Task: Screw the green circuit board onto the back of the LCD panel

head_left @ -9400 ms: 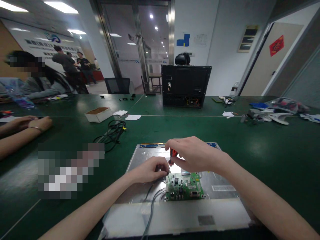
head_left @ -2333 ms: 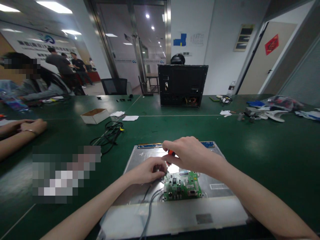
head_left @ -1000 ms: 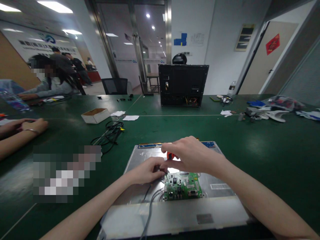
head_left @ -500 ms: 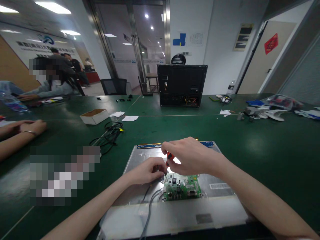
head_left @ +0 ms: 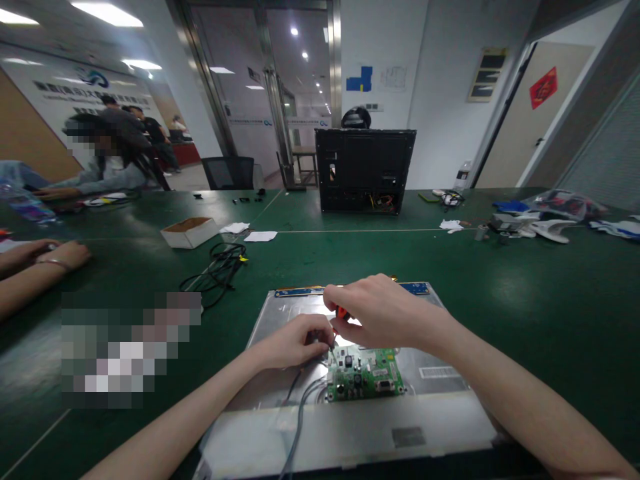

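A silver metal monitor back panel [head_left: 285, 313] lies face down on the green table. A small green circuit board [head_left: 367, 375] sits on it near the front. My right hand [head_left: 385, 313] is closed round a screwdriver with a red handle [head_left: 341, 312], its tip down at the board's upper left corner. My left hand [head_left: 295, 341] is pinched at the shaft near the tip, steadying it. Grey cables [head_left: 300, 413] run from the board toward me.
A black computer case [head_left: 365, 170] stands at the back. A small cardboard box [head_left: 189, 231], white papers [head_left: 260, 236] and a black cable bundle [head_left: 220, 267] lie to the left. Another person's hands [head_left: 45, 257] rest at far left. Clutter [head_left: 540, 223] sits at right.
My hands stay at the board's corner with only small shifts of the right hand's fingers on the handle. The seated person at far left has shifted a little.
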Demonstrator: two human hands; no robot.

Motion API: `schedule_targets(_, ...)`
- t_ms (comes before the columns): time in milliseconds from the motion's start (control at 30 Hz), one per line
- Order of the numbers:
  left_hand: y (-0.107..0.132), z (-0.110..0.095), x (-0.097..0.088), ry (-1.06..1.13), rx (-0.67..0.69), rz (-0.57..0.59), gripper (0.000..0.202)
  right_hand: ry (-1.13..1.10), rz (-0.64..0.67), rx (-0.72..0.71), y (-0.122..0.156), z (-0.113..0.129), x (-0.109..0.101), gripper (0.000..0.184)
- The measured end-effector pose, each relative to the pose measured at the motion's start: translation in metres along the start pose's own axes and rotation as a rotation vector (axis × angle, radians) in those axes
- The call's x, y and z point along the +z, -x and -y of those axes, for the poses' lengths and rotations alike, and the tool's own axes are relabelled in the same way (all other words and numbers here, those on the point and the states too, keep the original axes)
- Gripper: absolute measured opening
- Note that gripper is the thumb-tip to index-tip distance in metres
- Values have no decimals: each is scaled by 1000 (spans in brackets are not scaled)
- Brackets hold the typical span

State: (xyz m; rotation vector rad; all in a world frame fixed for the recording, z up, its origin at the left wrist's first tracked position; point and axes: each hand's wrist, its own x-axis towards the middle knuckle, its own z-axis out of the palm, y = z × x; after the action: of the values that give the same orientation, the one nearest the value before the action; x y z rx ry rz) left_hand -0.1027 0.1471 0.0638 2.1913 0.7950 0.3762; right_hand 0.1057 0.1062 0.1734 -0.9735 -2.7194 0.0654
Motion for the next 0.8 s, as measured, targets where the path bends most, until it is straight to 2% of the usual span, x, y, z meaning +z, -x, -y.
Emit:
schedule_targets(167, 0, 3, 1, -1, 4, 1, 9, -32, 7, -27, 1, 1, 0, 18)
schedule_targets(333, -1, 3, 1, 7, 24, 6, 9, -16, 4, -36, 0, -1, 0, 12)
schedule_targets(500, -1, 1, 1, 26, 18, 7, 10, 32, 13, 28, -1, -1, 0, 18)
schedule_targets(700, -1, -3, 0, 38, 7, -4, 9, 35, -7, -10, -2, 1, 1, 12)
schedule_targets(800, 0, -3, 0, 16, 3, -4, 8, 19, -22, -20, 0, 1, 1, 15)
